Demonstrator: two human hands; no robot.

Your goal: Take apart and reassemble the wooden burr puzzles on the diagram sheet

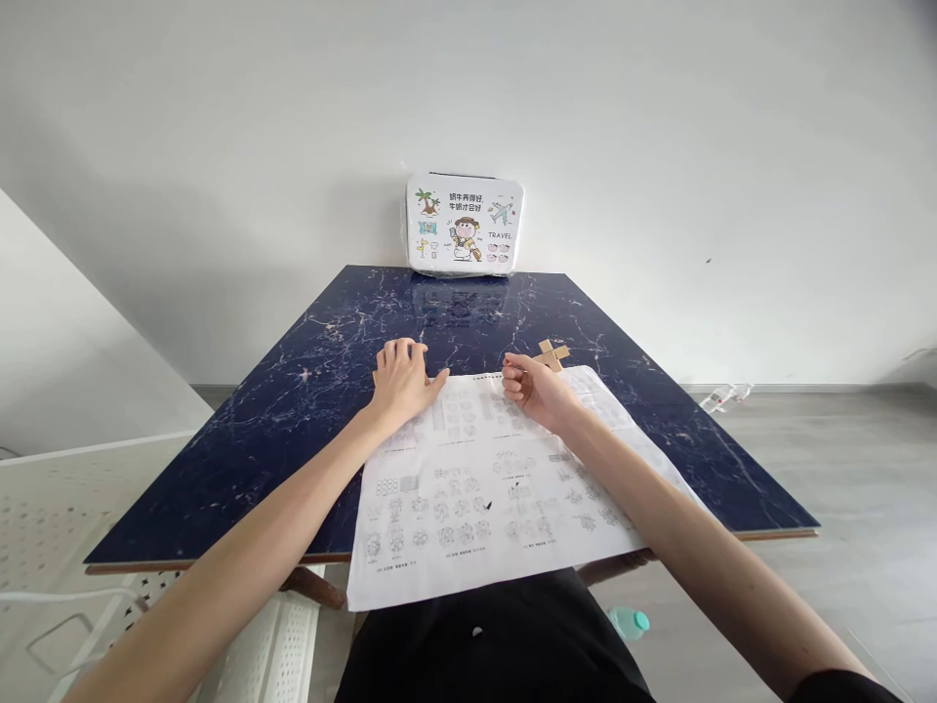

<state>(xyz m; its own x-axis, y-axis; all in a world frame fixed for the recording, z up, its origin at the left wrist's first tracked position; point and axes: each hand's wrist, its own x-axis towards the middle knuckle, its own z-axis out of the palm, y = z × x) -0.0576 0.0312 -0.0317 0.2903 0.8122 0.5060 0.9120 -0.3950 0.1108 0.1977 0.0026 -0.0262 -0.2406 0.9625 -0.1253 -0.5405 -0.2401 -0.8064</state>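
A large white printed sheet with many small diagrams and lines of text lies on the table, its near edge hanging over the front. My left hand rests palm down at the sheet's far left corner, fingers apart. Over the far right part of the paper, my right hand has its fingers curled in; whether anything is inside them is hidden. Just behind that hand sits a small wooden interlocking puzzle with crossed bars, partly covered by my fingers. Two small dark marks or bits show on the sheet.
The dark blue marbled table stands against a white wall. At its back edge, a white cartoon-printed case leans upright. White perforated furniture is at the left. A bottle with a teal cap lies on the floor below.
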